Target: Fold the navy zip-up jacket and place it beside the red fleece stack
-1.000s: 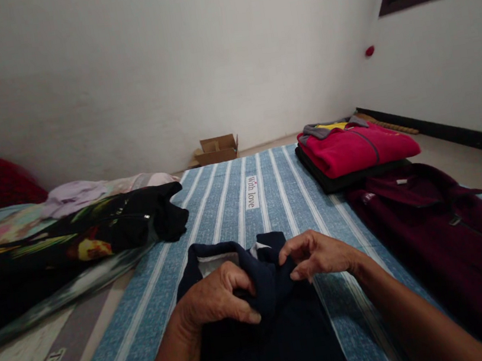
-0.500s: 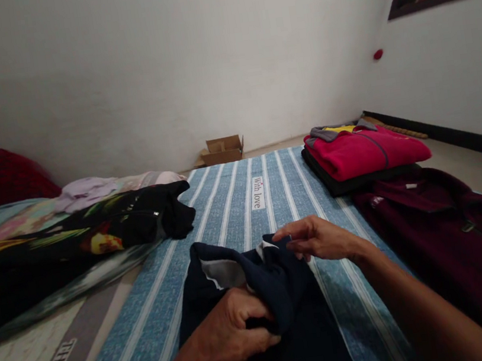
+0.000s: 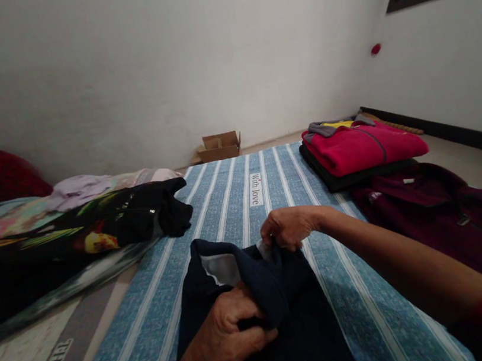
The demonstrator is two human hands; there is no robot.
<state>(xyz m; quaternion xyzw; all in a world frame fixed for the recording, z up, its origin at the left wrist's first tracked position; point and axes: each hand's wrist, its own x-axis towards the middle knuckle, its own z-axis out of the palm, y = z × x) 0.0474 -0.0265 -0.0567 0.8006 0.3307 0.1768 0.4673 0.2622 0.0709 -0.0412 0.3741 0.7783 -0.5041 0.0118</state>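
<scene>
In front of me a dark navy garment (image 3: 300,315) with pale printed lettering lies folded on the striped sheet; its exact kind is not clear. Its collar end points away from me and shows a grey-white lining. My left hand (image 3: 229,331) is closed on the near edge of the collar, thumb and fingers pinching the cloth. At the far right of that collar, my right hand (image 3: 287,229) is closed too, fingertips gripping the fabric beside a light patch of lining. The fingertips of the right hand are partly hidden by the cloth.
The blue-white striped sheet (image 3: 221,201) spreads beneath. To the right are a folded pink jacket (image 3: 353,150) on dark cloth and a maroon jacket (image 3: 435,219). A black patterned garment (image 3: 134,219) and a lilac cloth (image 3: 76,191) lie left. A cardboard box (image 3: 220,146) stands by the wall.
My right hand has moved slightly left and its loosely bent fingers have closed on the far collar edge. The left hand keeps its pinch. The view has shifted a little.
</scene>
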